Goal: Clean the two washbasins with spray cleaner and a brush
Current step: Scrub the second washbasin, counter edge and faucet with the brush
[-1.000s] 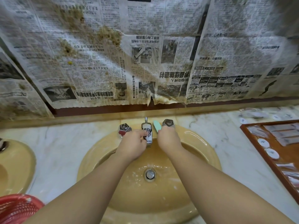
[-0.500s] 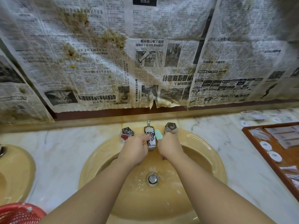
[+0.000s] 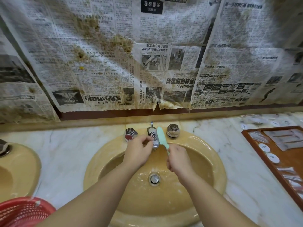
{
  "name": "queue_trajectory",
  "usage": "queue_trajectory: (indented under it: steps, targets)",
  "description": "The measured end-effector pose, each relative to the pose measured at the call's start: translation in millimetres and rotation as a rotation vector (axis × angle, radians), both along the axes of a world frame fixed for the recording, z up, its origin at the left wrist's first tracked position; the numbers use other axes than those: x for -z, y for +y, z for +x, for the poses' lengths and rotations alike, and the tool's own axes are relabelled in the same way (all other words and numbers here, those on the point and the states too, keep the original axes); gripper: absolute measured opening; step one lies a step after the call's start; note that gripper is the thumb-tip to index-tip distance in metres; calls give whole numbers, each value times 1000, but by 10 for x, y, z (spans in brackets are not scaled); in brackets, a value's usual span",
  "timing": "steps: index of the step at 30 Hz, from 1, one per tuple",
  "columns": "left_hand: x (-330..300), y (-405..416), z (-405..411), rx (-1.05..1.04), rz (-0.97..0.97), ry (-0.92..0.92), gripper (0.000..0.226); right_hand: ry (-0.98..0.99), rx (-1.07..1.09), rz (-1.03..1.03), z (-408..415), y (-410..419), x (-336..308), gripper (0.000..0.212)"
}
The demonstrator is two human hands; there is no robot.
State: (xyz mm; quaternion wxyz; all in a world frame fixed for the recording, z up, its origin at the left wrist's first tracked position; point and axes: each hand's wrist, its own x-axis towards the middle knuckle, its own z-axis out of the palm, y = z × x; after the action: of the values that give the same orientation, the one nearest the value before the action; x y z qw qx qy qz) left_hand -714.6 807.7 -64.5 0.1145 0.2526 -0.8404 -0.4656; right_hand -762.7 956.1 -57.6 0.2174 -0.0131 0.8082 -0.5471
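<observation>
A yellow washbasin sits in the marble counter in front of me, wet, with a chrome drain. My right hand grips the handle of a mint-green brush, whose head leans against the right side of the chrome faucet spout. My left hand is over the basin with curled fingers at the spout's left side; whether it grips the spout is unclear. Chrome knobs stand left and right of the spout. A second yellow basin is at the far left. No spray bottle is visible.
Stained newspaper covers the wall behind the counter. A wooden tray with wrapped toiletries lies on the right. A red plastic basket sits at the bottom left. White marble counter separates the two basins.
My right hand has pulled back toward me and more of the green brush now shows beside the spout. My left hand stays at the spout. The view has tilted slightly upward.
</observation>
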Motion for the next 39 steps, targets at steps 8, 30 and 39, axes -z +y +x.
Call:
queue_trajectory:
  steps: [8,30,39]
  targets:
    - [-62,1,99,-175,727,12,26,106,-212,-53,159,-418,-43,6]
    - [479,-306,-327,-317,1075,-190,35,563,-431,532,-21,-197,59,44]
    - [545,-336,-298,-334,1255,-147,38,588,-363,565,-79,-289,71,36]
